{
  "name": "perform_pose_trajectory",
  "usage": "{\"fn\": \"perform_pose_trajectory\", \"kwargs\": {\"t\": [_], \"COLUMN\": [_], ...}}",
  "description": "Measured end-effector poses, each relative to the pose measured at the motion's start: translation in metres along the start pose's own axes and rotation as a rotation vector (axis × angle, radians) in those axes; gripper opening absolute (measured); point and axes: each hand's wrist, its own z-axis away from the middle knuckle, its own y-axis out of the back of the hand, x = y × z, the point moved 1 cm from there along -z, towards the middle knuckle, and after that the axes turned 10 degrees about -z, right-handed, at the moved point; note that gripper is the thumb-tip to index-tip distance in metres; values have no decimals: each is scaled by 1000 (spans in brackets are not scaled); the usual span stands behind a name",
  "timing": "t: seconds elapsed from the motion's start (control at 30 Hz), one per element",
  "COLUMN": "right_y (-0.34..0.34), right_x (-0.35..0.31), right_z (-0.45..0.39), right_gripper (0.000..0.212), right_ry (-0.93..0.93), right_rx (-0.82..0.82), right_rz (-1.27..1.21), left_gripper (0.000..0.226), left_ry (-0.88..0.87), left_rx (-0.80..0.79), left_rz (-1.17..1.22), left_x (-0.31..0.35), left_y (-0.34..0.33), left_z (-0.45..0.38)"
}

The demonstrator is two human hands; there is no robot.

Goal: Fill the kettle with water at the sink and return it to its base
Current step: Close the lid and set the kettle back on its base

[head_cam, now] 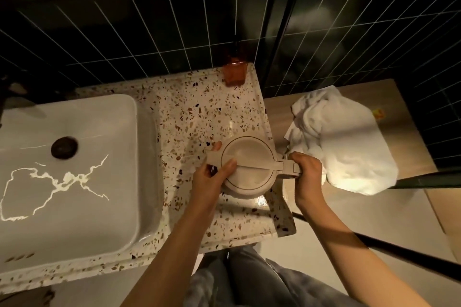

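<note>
A beige kettle [249,157] with its lid shut stands on the speckled counter [199,112], right of the white sink [74,119]. My right hand [308,172] is wrapped around the kettle's handle on its right side. My left hand [214,174] clasps the kettle's left side near the spout, thumb lying on the lid. The sink holds a thin film of water around a dark drain plug [64,147]. Any base under the kettle is hidden by the kettle body.
An amber glass tumbler [235,73] stands at the counter's back right corner. A crumpled white towel [341,142] lies on a lower wooden shelf [279,107] to the right. Dark tiled wall behind. A black rail [399,252] crosses below my right forearm.
</note>
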Motion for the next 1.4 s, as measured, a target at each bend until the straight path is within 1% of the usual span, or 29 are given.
{"fn": "perform_pose_trajectory", "kwargs": {"t": [0.07, 0.17, 0.23, 0.33, 0.37, 0.47, 0.6, 0.73, 0.87, 0.97, 1.07, 1.13, 1.23, 1.3, 1.4], "right_y": [2, 5, 5, 5, 5, 4, 3, 2, -1, 1, 2, 3, 7, 7, 5], "right_x": [7, 13, 14, 16, 16, 18, 18, 20, 16, 17, 17, 18, 20, 17, 17], "right_z": [-1, -3, -5, -7, -8, -13, -20, -23, -21, -20, -19, -17, -13, -9, -8], "right_gripper": [40, 29, 28, 44, 43, 28, 33, 23, 22, 32, 25, 25, 28, 22, 22], "right_ry": [-1, 0, -2, 13, 27, 31, 7, -28, 6, 2, -16, -31, -57, -50, -35], "right_rx": [3, 13, 14, 20, 29, 56, 91, 114, 87, 93, 90, 73, 100, 98, 86], "right_rz": [24, 94, 103, 80, 97, 140, 84, 54, 92, 75, 56, 65, -6, -23, -1], "left_gripper": [61, 58, 59, 61, 61, 59, 59, 58, 58, 57, 58, 58, 58, 59, 59], "left_ry": [2, -9, -7, -2, 0, -2, -5, -6, -9, -8, -7, -7, -3, -3, -5], "left_rx": [-2, -14, -10, -4, -3, -4, -6, -3, 2, -4, -1, -5, -18, -24, -18], "left_rz": [-20, -45, -52, -58, -57, -35, -38, -49, -48, -50, -54, -64, -82, -96, -83], "left_x": [-2, -5, -8, -10, -10, -9, -5, -3, -3, -3, -4, -5, -9, -11, -12], "left_y": [1, 3, 4, 4, 4, 2, 0, 0, 1, 0, 1, 1, 2, 3, 4], "left_z": [-2, -2, -3, -4, -5, -10, -17, -21, -19, -18, -17, -16, -12, -8, -6]}}
